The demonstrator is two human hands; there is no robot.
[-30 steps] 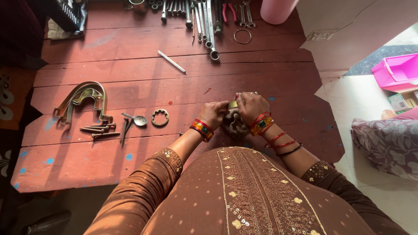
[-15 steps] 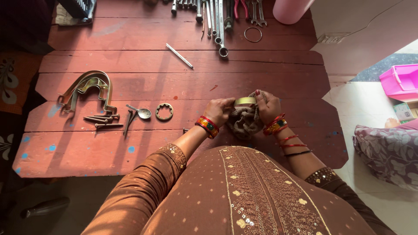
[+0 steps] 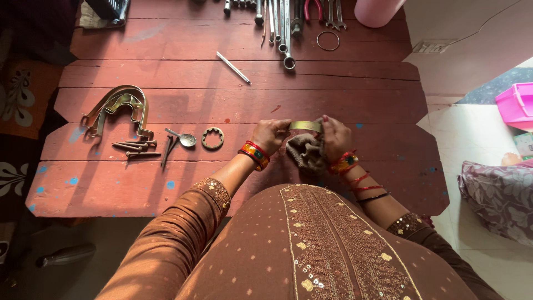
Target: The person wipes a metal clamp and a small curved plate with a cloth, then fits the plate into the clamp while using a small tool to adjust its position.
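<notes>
A red-painted plank worktop fills the view, worn and flecked with blue, with pale floor past its right edge. Near the front edge, both hands meet over a brass-coloured metal band. Half a second ago the band sat bunched in a rag between the hands and looked like a ring seen from above; now it lies flatter and broadside to the camera, stretched between them. The left hand pinches its left end, and the right hand closes on its right end while also grasping a brownish rag that hangs under the band. That turn suggests a fresh face of the band is being brought against the rag, so the wiping seems to be mid-way rather than finished.

Toward the left edge lie curved metal brackets, a few long bolts, a small spoon-like piece and a toothed ring, all well apart from the hands. Along the far edge is a row of spanners, a thin wire ring, a slim rod and a pink tub. Nothing lies between the hands and these things.
</notes>
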